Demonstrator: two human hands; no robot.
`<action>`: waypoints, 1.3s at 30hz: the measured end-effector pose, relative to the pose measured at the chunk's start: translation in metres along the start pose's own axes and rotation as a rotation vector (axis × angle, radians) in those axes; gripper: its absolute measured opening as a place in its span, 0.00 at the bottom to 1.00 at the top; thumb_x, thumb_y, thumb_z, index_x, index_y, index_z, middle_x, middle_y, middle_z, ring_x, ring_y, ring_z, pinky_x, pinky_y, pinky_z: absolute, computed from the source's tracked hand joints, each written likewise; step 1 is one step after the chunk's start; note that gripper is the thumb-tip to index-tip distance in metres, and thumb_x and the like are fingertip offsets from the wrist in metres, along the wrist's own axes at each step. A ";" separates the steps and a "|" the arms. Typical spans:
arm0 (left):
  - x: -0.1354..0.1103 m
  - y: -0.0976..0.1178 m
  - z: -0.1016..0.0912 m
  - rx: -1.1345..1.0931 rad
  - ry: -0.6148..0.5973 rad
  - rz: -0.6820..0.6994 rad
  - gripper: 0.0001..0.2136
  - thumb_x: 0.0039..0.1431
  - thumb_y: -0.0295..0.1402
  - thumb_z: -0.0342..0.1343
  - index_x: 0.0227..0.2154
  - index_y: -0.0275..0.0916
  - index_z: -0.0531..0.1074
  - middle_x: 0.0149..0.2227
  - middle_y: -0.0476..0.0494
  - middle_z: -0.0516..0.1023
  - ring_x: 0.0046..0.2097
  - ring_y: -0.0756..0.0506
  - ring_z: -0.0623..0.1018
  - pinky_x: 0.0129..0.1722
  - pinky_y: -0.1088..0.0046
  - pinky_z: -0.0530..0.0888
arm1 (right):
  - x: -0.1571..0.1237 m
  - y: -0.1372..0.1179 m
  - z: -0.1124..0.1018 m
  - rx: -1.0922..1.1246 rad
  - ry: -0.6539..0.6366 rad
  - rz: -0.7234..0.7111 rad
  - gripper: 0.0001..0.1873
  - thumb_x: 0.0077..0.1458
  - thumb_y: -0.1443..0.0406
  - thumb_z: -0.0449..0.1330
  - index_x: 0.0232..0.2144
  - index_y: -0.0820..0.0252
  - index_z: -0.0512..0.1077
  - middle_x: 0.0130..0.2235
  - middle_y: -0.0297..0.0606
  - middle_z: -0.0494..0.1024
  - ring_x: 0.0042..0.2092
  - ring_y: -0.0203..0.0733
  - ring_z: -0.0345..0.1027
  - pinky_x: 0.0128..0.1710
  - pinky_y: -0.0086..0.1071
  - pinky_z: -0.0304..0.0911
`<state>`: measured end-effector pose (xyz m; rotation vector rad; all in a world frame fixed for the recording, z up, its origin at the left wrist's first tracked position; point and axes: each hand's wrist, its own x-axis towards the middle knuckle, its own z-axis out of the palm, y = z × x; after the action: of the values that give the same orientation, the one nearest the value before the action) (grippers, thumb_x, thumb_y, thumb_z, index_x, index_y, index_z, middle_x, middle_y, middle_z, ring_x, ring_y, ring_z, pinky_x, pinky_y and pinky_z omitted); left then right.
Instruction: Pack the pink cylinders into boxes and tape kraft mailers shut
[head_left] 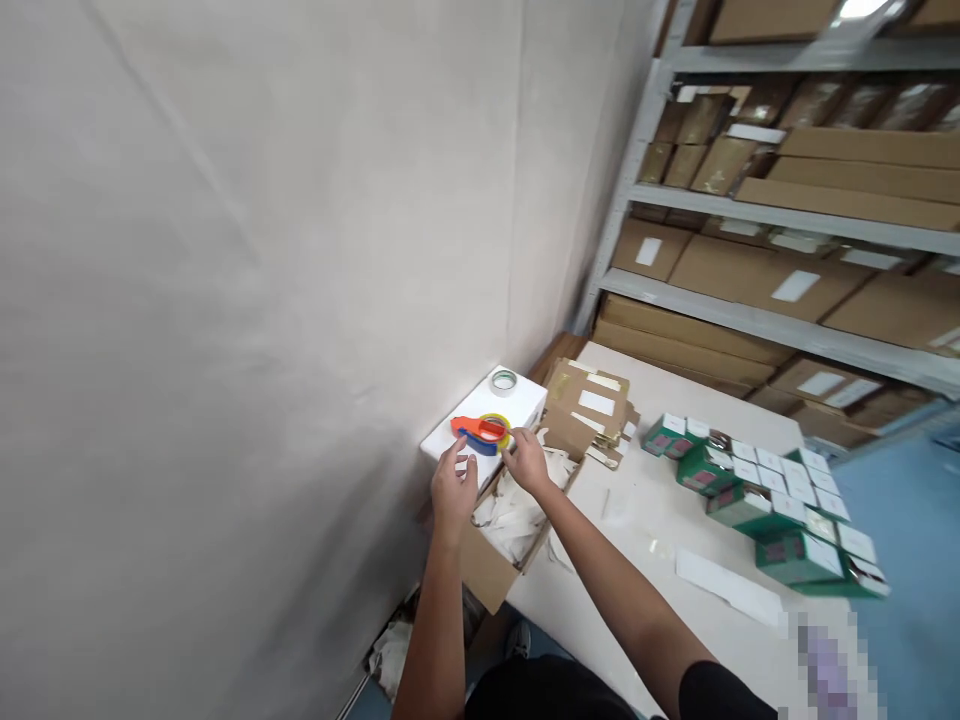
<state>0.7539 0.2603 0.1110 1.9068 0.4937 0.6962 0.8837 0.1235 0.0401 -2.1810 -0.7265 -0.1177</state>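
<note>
Tape dispenser (471,432), orange and blue, loaded with a yellow tape roll (495,430), lies on a white box (525,405) at lower centre of the frame. Left hand (454,490) sits just beside its blue handle, grip open, fingers spread. Right hand (526,462) reaches the roll's right edge, grip narrow; hold cannot be confirmed. A second tape roll (503,381) rests on the box. Below lies an open cardboard carton (487,570) of white packing paper (510,515); green-and-white boxes (772,500) occupy the counter (645,520) at right.

The right hand (527,462) hides part of the tape roll (495,417) — a pixelated patch (829,665) (bottom right) stays unreadable.
</note>
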 end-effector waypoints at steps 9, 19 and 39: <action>-0.005 0.044 0.163 -0.135 -0.509 0.100 0.23 0.64 0.37 0.57 0.61 0.42 0.71 0.58 0.35 0.77 0.51 0.41 0.80 0.47 0.63 0.80 | -0.095 0.097 -0.113 0.015 0.369 0.338 0.21 0.59 0.63 0.61 0.55 0.56 0.75 0.57 0.47 0.76 0.61 0.51 0.68 0.64 0.48 0.63; -0.090 0.089 0.298 -0.205 -0.981 0.163 0.21 0.66 0.36 0.56 0.61 0.46 0.71 0.62 0.38 0.74 0.56 0.41 0.78 0.52 0.60 0.79 | -0.232 0.154 -0.225 -0.048 0.659 0.759 0.21 0.60 0.60 0.59 0.54 0.54 0.76 0.59 0.45 0.76 0.59 0.51 0.70 0.55 0.47 0.71; -0.184 0.145 0.429 0.015 -1.030 0.191 0.20 0.65 0.34 0.55 0.60 0.45 0.72 0.62 0.38 0.72 0.54 0.42 0.78 0.49 0.63 0.79 | -0.270 0.293 -0.374 0.171 0.693 0.786 0.27 0.58 0.60 0.61 0.60 0.56 0.73 0.60 0.46 0.76 0.53 0.49 0.73 0.50 0.43 0.73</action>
<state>0.9039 -0.2015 0.0554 2.0461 -0.3383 -0.2278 0.8746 -0.4212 0.0040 -1.9191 0.4924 -0.3568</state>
